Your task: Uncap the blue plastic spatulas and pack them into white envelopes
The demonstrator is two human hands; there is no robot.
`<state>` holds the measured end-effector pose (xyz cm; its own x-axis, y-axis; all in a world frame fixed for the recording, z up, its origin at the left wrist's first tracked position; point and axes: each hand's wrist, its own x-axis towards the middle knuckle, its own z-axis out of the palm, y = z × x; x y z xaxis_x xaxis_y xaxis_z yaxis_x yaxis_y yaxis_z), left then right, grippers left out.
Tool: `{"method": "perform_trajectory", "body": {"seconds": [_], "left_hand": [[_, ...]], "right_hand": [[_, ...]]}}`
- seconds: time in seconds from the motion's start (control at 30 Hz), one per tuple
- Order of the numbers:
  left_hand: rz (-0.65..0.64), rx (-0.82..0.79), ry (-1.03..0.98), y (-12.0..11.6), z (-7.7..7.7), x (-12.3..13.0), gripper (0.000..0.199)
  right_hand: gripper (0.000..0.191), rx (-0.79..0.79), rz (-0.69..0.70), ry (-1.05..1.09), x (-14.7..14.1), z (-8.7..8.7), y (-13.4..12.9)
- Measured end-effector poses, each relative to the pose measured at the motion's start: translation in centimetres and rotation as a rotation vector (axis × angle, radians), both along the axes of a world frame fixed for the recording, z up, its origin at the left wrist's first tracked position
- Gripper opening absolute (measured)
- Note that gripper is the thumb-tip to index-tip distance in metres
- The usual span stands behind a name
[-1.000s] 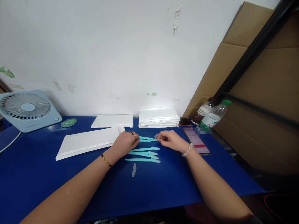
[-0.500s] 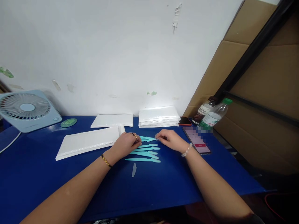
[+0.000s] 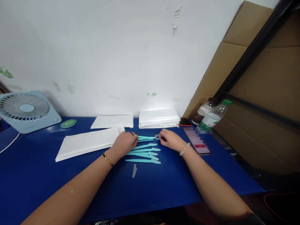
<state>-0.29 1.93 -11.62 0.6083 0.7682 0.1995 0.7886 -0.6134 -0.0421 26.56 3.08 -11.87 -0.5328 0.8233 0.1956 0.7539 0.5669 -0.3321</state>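
Observation:
My left hand is closed around the handle ends of turquoise eyebrow razors, whose other ends point right. My right hand pinches a small clear blade cover close to the razor tips. Whether the cover touches a blade is too small to tell. Nearer to me, several more turquoise razors lie in a loose row on the table, tips to the right. A loose clear cover rests by itself in front of them.
On the blue table lie a white padded envelope beside my left hand and an envelope stack against the wall. A phone and two bottles stand right. A fan is far left.
My left hand has shifted slightly left, showing more of the held razors. My right fingertips have drawn back a little to the right, and more of the clear cover shows.

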Motion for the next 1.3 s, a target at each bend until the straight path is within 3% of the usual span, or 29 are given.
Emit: {"method": "perform_trajectory", "body": {"seconds": [0.13, 0.27, 0.4, 0.6, 0.9, 1.03, 1.1, 1.2, 1.3], "left_hand": [[0.024, -0.01, -0.038, -0.2, 0.5, 0.0, 0.028], [0.039, -0.07, -0.126, -0.1, 0.7, -0.1, 0.027], [0.041, -0.119, -0.192, 0.0, 0.6, -0.3, 0.028], [0.072, -0.193, -0.274, -0.1, 0.7, -0.3, 0.025], [0.093, -0.337, -0.412, -0.5, 1.0, 0.0, 0.028], [0.043, -0.423, -0.449, -0.7, 1.0, 0.0, 0.031], [0.026, -0.43, -0.445, -0.5, 0.7, -0.1, 0.032], [0.027, -0.294, -0.408, 0.1, 0.0, -0.5, 0.029], [0.071, -0.141, -0.319, 0.9, -0.8, -0.9, 0.032]], "right_hand": [[0.006, -0.114, -0.087, 0.243, 0.7, 0.1, 0.1], [0.02, -0.18, -0.132, 0.525, 0.9, -0.3, 0.5], [0.032, -0.433, -0.134, 0.773, 0.3, -0.7, 0.7], [0.034, -0.531, -0.159, 0.949, -0.6, -0.2, 0.2], [0.031, -0.548, -0.062, 0.947, -1.8, -0.6, -0.4], [0.031, -0.571, -0.003, 0.811, -1.7, -0.4, -0.6], [0.03, -0.456, -0.042, 0.655, -1.2, -0.3, -0.5], [0.023, -0.135, -0.092, 0.419, -0.2, -0.6, 0.1], [0.021, 0.001, -0.01, 0.246, 0.3, -1.2, 0.8]]}}
